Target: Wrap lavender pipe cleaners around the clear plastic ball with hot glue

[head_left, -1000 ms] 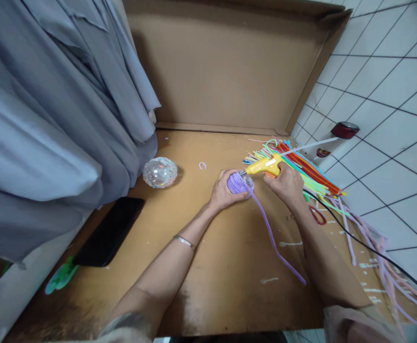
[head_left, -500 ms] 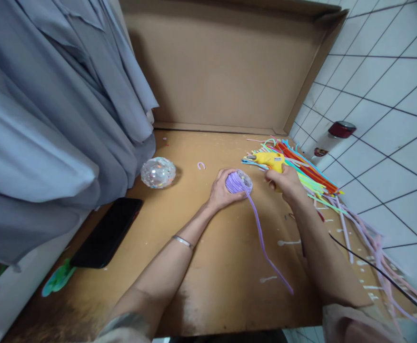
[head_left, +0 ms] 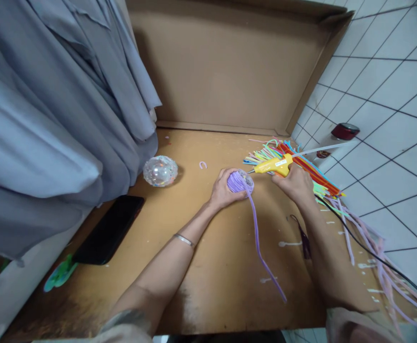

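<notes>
My left hand (head_left: 224,189) is wrapped round a small rounded form covered in coils of purple pipe cleaner (head_left: 236,183). Its open end faces right, and a loose length of the pipe cleaner trails down across the table. In my right hand (head_left: 294,182) is a yellow hot glue gun (head_left: 274,165), a clear glue stick (head_left: 324,148) poking out of its back. The gun's nozzle points left, at the rim of the coiled form; whether it touches is too small to tell. A clear faceted ball (head_left: 160,171) rests on the table to the left.
Bundled coloured pipe cleaners (head_left: 310,166) lie at the right by the tiled wall, near a red-lidded jar (head_left: 340,136). A black cord (head_left: 365,257) runs along the right. A dark tassel (head_left: 304,243), a phone (head_left: 110,231), a cardboard panel (head_left: 226,66) and a grey curtain (head_left: 62,119) surround the work.
My right hand has turned the glue gun, bringing its nozzle down to the rim of the coiled form. The glue stick and dark tassel now show clearly. My left hand keeps its grip.
</notes>
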Tool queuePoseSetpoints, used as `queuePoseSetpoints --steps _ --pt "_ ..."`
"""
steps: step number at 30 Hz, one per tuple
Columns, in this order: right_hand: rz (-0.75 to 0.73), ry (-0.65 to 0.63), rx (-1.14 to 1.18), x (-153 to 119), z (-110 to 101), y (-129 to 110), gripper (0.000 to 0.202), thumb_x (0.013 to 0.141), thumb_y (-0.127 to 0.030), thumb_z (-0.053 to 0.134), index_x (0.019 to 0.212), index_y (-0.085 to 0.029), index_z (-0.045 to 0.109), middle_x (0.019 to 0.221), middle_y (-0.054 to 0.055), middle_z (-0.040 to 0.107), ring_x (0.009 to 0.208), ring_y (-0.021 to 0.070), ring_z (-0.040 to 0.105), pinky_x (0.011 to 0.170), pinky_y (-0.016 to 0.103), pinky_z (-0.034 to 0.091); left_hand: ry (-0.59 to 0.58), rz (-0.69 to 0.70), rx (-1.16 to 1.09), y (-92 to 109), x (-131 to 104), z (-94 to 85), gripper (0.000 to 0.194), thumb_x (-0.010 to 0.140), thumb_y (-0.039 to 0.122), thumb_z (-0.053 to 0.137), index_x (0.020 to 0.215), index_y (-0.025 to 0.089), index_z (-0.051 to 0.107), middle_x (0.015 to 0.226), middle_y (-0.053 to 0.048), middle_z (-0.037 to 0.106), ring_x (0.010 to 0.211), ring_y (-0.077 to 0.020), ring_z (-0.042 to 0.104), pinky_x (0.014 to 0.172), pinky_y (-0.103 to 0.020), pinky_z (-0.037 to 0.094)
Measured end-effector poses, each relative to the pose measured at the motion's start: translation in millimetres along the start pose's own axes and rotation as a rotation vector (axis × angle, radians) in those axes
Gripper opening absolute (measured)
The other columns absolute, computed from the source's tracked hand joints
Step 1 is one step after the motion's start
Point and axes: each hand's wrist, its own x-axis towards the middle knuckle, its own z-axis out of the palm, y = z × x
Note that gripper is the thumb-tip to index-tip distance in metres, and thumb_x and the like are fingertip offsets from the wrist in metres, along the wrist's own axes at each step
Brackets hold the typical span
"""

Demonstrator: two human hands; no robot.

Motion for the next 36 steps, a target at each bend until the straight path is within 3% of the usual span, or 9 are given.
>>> queuePoseSetpoints --steps 5,10,13,17,20,25,32,36 --pt "-0.010 -0.127 -0.054 -2 2 -1 0.042 0.075 -0.050 0.058 0.099 -0.016 0.067 0.094 0.016 0.073 0.085 0.0311 0.067 0.063 0.033 0.041 -0.003 -0.013 0.008 2 -1 0.2 0.070 0.054 0.032 0.090 0.117 0.023 0.060 0.121 -0.009 0.066 0.111 -0.0276 0.065 0.099 -0.047 0.055" --pt "0.042 -0.055 0.027 0 2 0 0.039 0.072 -0.048 0.060 0.094 -0.016 0.066 0.088 0.014 0.072 0.079 0.0287 0.066 0.062 0.033 0.041 -0.019 -0.001 0.019 4 -2 -1.3 0.070 0.055 0.032 0.089 0.118 0.022 0.059 0.122 -0.009 0.065 0.112 -0.0266 0.065 0.100 -0.044 0.054" --pt "0.133 -0.039 0.301 0 -5 -3 0.032 0.065 -0.043 0.061 0.084 -0.018 0.062 0.077 0.009 0.069 0.063 0.0209 0.059 0.055 0.030 0.038 -0.012 -0.002 0.020 4 -2 -0.3 0.070 0.054 0.031 0.090 0.117 0.021 0.060 0.122 -0.010 0.065 0.112 -0.0268 0.065 0.100 -0.044 0.054" --pt "0.137 -0.273 0.911 -13 -24 -15 0.025 0.059 -0.037 0.062 0.074 -0.020 0.054 0.067 0.003 0.067 0.043 0.0091 0.043 0.044 0.025 0.035 -0.006 0.018 0.047 5 -3 1.6 0.070 0.054 0.031 0.090 0.116 0.022 0.060 0.122 -0.009 0.065 0.113 -0.0273 0.064 0.102 -0.044 0.054" --pt "0.076 -0.387 1.082 -32 -44 -26 0.024 0.061 -0.038 0.067 0.070 -0.020 0.054 0.067 0.004 0.069 0.043 0.0090 0.050 0.045 0.023 0.043 -0.012 0.047 0.068 7 -3 2.2 0.068 0.056 0.032 0.089 0.117 0.021 0.059 0.122 -0.010 0.065 0.116 -0.0279 0.063 0.103 -0.045 0.053" --pt "0.031 -0.507 1.146 -60 -66 -39 0.029 0.064 -0.040 0.073 0.081 -0.020 0.060 0.073 0.005 0.073 0.064 0.0181 0.070 0.058 0.028 0.059 -0.018 0.068 0.073 10 -4 1.6 0.069 0.057 0.035 0.091 0.117 0.023 0.060 0.122 -0.009 0.065 0.118 -0.0281 0.063 0.103 -0.045 0.053" --pt "0.016 -0.623 1.107 -66 -48 -48 0.032 0.066 -0.037 0.075 0.090 -0.023 0.060 0.078 0.004 0.075 0.073 0.0227 0.072 0.068 0.036 0.060 -0.025 0.002 0.064 6 -5 2.3 0.066 0.055 0.042 0.093 0.112 0.025 0.065 0.117 -0.009 0.068 0.114 -0.0316 0.066 0.094 -0.046 0.058" --pt "-0.064 -0.563 0.973 -60 -42 -48 0.028 0.069 -0.038 0.068 0.091 -0.023 0.060 0.082 0.004 0.074 0.079 0.0229 0.069 0.069 0.034 0.056 -0.035 0.003 0.044 2 -6 4.2 0.068 0.057 0.045 0.091 0.116 0.024 0.064 0.122 -0.010 0.066 0.116 -0.0310 0.065 0.098 -0.048 0.057"
